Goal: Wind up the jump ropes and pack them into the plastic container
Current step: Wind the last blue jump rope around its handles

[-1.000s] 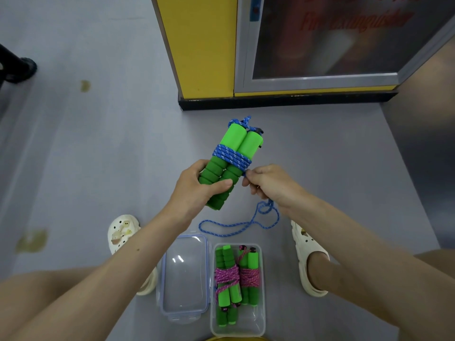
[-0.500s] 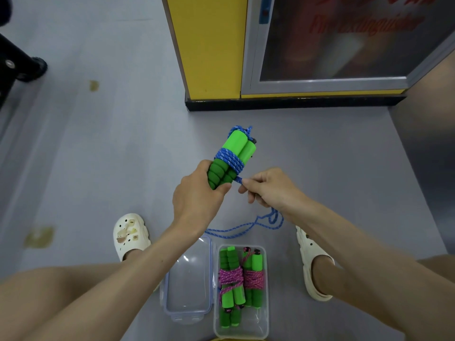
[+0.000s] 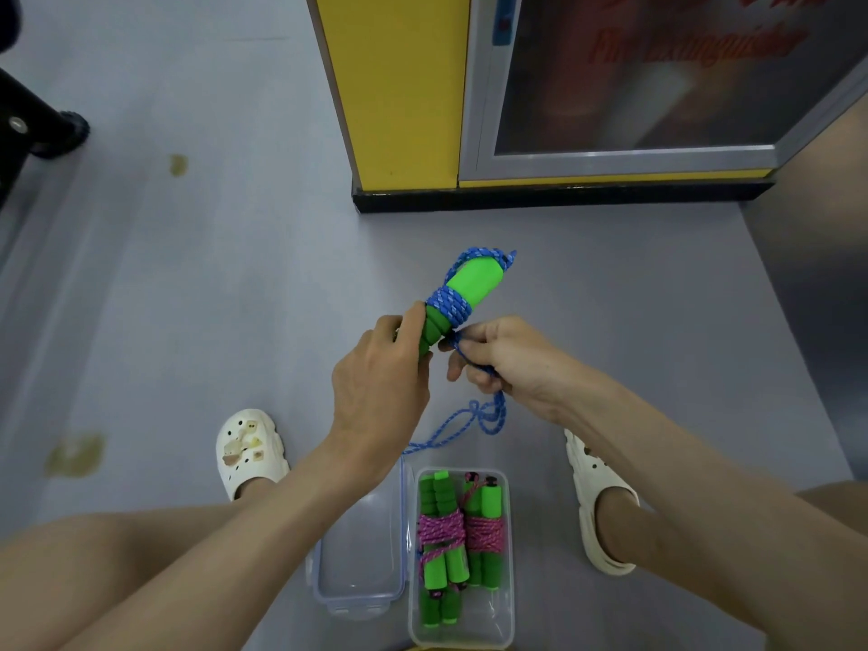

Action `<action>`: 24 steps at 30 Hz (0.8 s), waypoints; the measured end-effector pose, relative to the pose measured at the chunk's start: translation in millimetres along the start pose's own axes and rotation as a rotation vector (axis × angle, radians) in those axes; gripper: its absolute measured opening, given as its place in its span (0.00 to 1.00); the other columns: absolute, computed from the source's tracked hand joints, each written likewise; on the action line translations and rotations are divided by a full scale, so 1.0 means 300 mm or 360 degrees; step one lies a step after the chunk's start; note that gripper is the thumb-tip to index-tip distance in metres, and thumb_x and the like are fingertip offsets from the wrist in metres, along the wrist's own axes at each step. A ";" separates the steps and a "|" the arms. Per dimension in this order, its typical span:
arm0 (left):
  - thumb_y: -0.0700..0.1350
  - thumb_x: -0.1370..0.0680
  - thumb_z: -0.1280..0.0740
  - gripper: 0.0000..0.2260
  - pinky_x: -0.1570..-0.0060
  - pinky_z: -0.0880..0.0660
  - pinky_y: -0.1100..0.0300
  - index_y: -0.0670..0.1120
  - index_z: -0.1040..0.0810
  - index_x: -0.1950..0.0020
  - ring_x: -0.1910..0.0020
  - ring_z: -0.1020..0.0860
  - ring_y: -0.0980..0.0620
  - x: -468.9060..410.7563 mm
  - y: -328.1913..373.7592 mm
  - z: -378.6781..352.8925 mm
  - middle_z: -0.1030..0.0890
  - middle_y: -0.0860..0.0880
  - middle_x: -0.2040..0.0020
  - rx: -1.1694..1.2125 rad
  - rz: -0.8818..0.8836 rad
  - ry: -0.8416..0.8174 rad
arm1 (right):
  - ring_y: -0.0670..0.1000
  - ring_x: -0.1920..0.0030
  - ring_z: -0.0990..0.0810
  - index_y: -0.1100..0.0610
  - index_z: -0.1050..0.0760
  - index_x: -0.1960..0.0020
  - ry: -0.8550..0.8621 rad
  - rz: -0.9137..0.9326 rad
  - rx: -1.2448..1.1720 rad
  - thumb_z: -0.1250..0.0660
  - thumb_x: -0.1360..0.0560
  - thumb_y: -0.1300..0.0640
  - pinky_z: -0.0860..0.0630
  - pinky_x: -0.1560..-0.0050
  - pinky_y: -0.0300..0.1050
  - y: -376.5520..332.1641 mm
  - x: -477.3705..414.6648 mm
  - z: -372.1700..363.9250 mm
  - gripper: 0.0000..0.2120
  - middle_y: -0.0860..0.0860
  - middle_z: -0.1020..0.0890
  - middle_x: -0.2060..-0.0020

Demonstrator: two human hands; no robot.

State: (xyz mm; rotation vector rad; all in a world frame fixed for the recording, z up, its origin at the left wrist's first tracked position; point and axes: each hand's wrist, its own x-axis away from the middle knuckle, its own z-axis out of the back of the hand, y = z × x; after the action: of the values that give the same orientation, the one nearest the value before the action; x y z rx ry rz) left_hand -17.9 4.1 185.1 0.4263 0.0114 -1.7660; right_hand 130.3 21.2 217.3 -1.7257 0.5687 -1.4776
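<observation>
Now left hand [image 3: 375,382] gripping green handles [image 3: 462,293], right hand [image 3: 505,359] pinching blue rope [image 3: 474,415] just beside.

Hidden by hands, cropped by edges
Above the plastic container [image 3: 508,533], the left hand [image 3: 375,382] covers the lower ends of the green handles [image 3: 474,279], and the blue rope [image 3: 448,305] vanishes inside the curled right hand [image 3: 507,364]; its slack slips behind the left wrist. The container's near rim is cut by the bottom edge, its lid [image 3: 361,556] half under the forearm. Far beyond it, red lettering [image 3: 695,39] on glass is blurred and cropped
</observation>
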 end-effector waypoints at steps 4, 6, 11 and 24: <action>0.35 0.36 0.25 0.25 0.74 0.39 0.62 0.42 0.23 0.39 0.66 0.23 0.46 0.018 0.016 -0.009 0.20 0.45 0.56 0.0030 -0.0139 0.0057 | 0.44 0.75 0.36 0.60 0.25 0.58 0.0030 0.0010 -0.0053 0.35 0.23 0.49 0.39 0.73 0.36 0.005 -0.007 0.013 0.14 0.51 0.22 0.69; 0.36 0.36 0.24 0.25 0.74 0.37 0.62 0.42 0.22 0.40 0.64 0.23 0.47 0.021 0.014 -0.016 0.21 0.45 0.56 0.0065 -0.0195 0.0080 | 0.44 0.76 0.36 0.60 0.25 0.59 0.0072 -0.0002 -0.0117 0.35 0.27 0.41 0.40 0.73 0.37 0.014 -0.011 0.017 0.20 0.52 0.22 0.69; 0.60 0.31 0.30 0.28 0.62 0.28 0.60 0.49 0.25 0.35 0.57 0.23 0.50 0.024 0.021 -0.023 0.22 0.48 0.50 0.0349 -0.0202 -0.0207 | 0.45 0.77 0.35 0.59 0.24 0.62 0.0246 -0.0015 -0.0155 0.34 0.25 0.44 0.39 0.75 0.37 0.034 -0.009 0.043 0.18 0.52 0.25 0.73; 0.48 0.30 0.26 0.19 0.56 0.19 0.51 0.45 0.24 0.42 0.61 0.17 0.45 -0.062 -0.015 0.064 0.17 0.47 0.56 0.2094 0.1098 -0.1252 | 0.47 0.77 0.37 0.64 0.24 0.56 0.0093 0.0016 -0.0166 0.37 0.26 0.41 0.38 0.74 0.39 0.037 -0.008 0.067 0.24 0.55 0.27 0.71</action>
State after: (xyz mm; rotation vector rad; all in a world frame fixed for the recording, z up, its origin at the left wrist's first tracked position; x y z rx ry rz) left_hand -24.2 18.2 207.2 0.5145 -1.6993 -0.9291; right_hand 150.9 21.8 206.5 -1.7613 0.6950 -1.5189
